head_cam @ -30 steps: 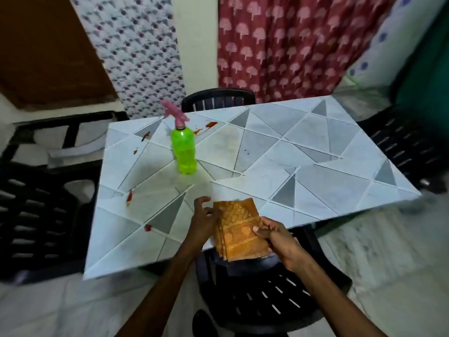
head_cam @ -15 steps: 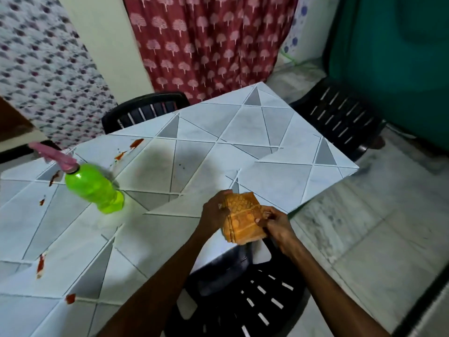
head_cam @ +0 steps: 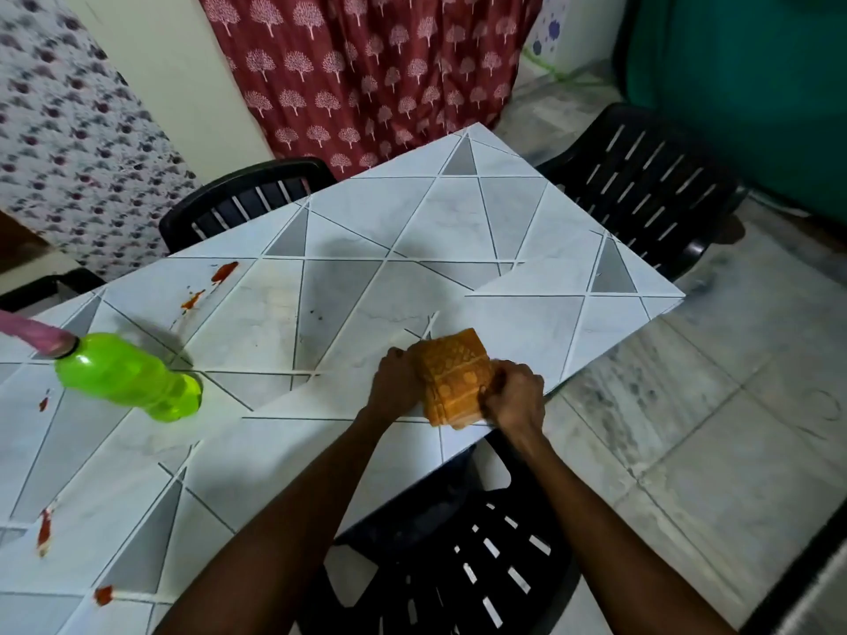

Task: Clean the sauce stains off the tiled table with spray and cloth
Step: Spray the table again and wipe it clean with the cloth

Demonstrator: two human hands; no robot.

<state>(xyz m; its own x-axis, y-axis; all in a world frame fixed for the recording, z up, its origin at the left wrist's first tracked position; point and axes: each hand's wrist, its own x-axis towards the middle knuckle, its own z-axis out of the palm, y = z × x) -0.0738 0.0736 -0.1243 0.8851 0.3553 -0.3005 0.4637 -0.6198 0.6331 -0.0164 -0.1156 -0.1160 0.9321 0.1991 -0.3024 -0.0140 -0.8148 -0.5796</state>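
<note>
– Orange patterned cloth (head_cam: 456, 382), folded into a thick wad, so where is it, and is anyone actually holding it?

– yep, both. Left hand (head_cam: 394, 387) has its fingers curled round the cloth's left edge, right hand (head_cam: 515, 398) is clenched on the right edge, so the wad is squeezed between them. It's well off to the right of the bright green plastic spray bottle (head_cam: 123, 378) with the pink trigger top, over the near edge of the grey-and-white triangle-tiled bench (head_cam: 504, 213). Can't tell if the cloth's underside touches the tiles or is just above them.

– and the sauce?

– red sauce stains are all around the bottle. A smear (head_cam: 224, 271) and a smaller splash (head_cam: 192, 299) sit behind it and a bit right, a small spot (head_cam: 43, 403) is just left of it, and a long streak (head_cam: 44, 529) plus a blob (head_cam: 103, 594) are in front of it, nearer the person. Nothing red shows on the tiles near the cloth.

– bottle itself?

– sitting on the bench with its base on the tiles, no hand on it. It looks tilted left, could be the wide lens.
</note>
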